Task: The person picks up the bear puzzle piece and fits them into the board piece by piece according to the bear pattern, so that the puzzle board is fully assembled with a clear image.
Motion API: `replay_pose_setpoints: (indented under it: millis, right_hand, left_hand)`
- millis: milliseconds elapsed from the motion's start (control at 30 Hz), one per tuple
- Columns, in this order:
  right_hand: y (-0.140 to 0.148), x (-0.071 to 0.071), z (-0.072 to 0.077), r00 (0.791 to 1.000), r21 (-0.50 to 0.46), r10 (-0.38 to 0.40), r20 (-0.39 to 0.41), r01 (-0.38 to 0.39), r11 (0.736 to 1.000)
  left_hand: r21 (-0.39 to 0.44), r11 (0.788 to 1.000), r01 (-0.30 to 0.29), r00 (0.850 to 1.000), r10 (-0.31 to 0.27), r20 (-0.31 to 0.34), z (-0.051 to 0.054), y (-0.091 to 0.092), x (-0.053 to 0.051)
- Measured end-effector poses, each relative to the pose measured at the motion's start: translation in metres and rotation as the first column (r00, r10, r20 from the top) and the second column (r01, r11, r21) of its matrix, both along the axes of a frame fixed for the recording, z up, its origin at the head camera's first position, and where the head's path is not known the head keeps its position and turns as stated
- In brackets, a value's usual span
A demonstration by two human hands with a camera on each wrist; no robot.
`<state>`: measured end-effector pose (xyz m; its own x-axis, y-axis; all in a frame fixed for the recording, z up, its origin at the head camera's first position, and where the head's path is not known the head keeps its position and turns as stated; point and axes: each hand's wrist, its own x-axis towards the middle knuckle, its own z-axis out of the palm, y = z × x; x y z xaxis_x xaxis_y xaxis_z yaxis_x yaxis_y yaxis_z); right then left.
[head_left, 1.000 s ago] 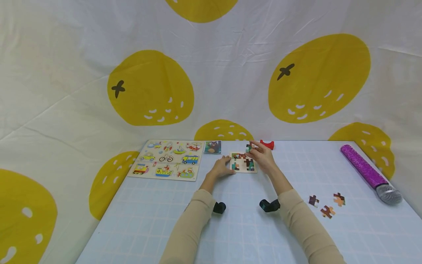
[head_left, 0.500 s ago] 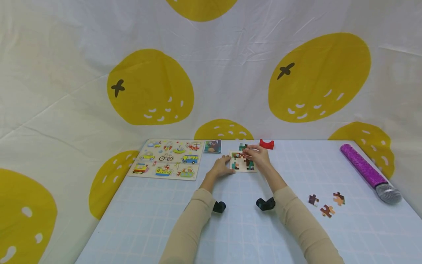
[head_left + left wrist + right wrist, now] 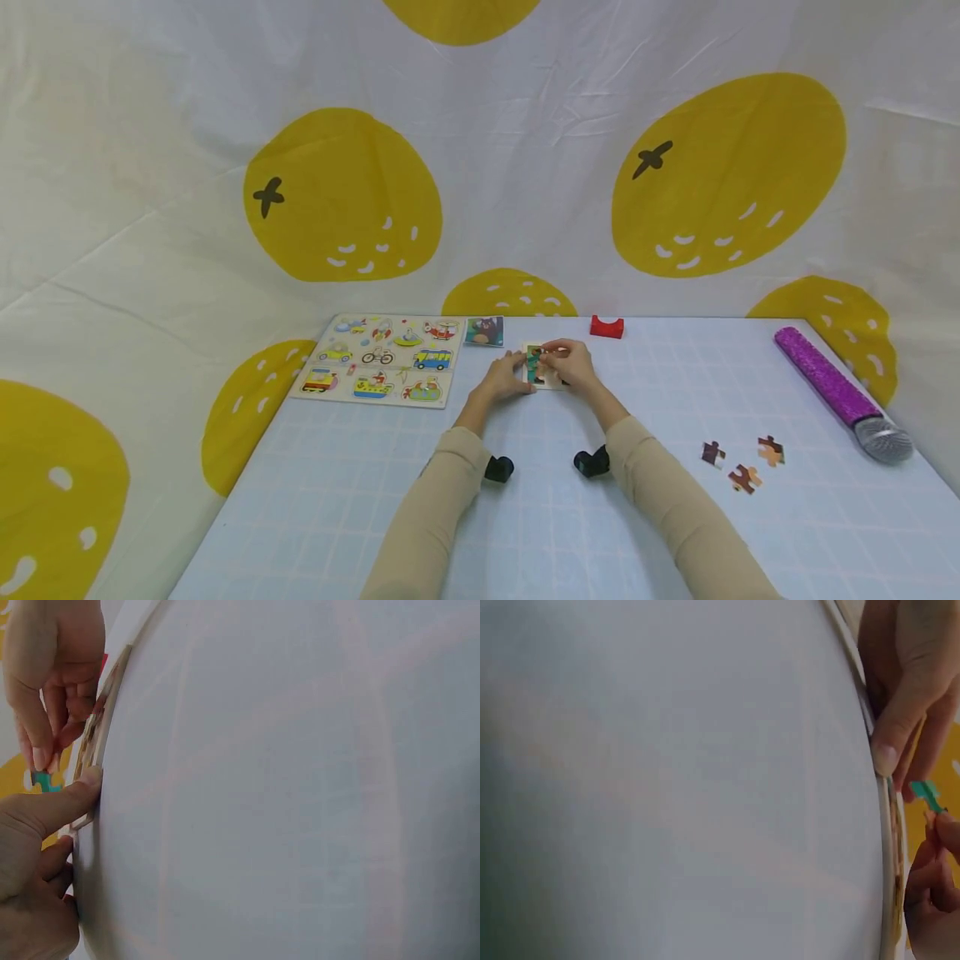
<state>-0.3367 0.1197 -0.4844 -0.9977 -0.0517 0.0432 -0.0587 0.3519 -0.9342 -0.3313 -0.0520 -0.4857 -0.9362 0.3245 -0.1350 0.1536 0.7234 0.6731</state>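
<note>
My left hand grips a small wooden jigsaw board by its left side, the thumb on the near edge. Held above the board is a green jigsaw piece, pinched between the thumb and fingertips of my right hand. In the right wrist view this piece is tilted and apart from the board. Several pieces lie in the board, partly covered by my right hand. Three loose jigsaw pieces with brown and orange parts lie to the right on the table.
A larger wooden vehicle puzzle lies at the back left, next to a bear picture card. Behind my right hand stands a red curved block. A purple glittery microphone lies near the right table edge.
My right hand has moved left with the pinched green piece, from the board's far right corner to over its left part. My left hand has stayed at the board.
</note>
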Motion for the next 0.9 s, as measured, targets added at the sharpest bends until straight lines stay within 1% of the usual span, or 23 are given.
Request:
replay_pose_setpoints:
  millis: [67, 167, 333, 500, 567, 800, 900]
  right_hand:
    - [-0.003, 0.001, -0.002, 0.999, 0.068, -0.010, -0.041, 0.013, 0.998]
    - [-0.006, 0.002, -0.004, 0.997, 0.142, -0.034, -0.075, 0.045, 0.989]
    - [-0.010, 0.002, -0.004, 0.994, 0.226, -0.060, -0.092, 0.080, 0.971]
    - [-0.014, 0.001, -0.003, 0.994, 0.326, -0.081, -0.069, 0.099, 0.940]
    - [-0.015, 0.000, -0.002, 0.995, 0.351, -0.088, -0.056, 0.102, 0.931]
    - [-0.016, -0.001, 0.001, 0.995, 0.376, -0.096, -0.035, 0.102, 0.921]
    - [-0.017, 0.000, 0.003, 0.996, 0.411, -0.089, -0.024, 0.091, 0.907]
  left_hand:
    - [-0.002, 1.000, 0.001, 1.000, -0.001, -0.001, -0.001, 0.001, 0.000]
    - [-0.011, 1.000, -0.008, 1.000, 0.008, 0.003, -0.002, 0.001, -0.001]
    - [-0.005, 1.000, -0.028, 0.999, 0.028, 0.016, -0.002, 0.001, -0.001]
    - [-0.003, 1.000, -0.011, 1.000, 0.011, 0.004, -0.001, 0.001, -0.001]
    - [-0.002, 1.000, -0.007, 1.000, 0.007, 0.002, 0.000, 0.001, -0.001]
    - [-0.013, 1.000, -0.004, 1.000, 0.004, 0.013, 0.001, 0.001, -0.001]
    - [-0.019, 1.000, 0.005, 1.000, -0.005, 0.006, 0.000, 0.001, -0.001]
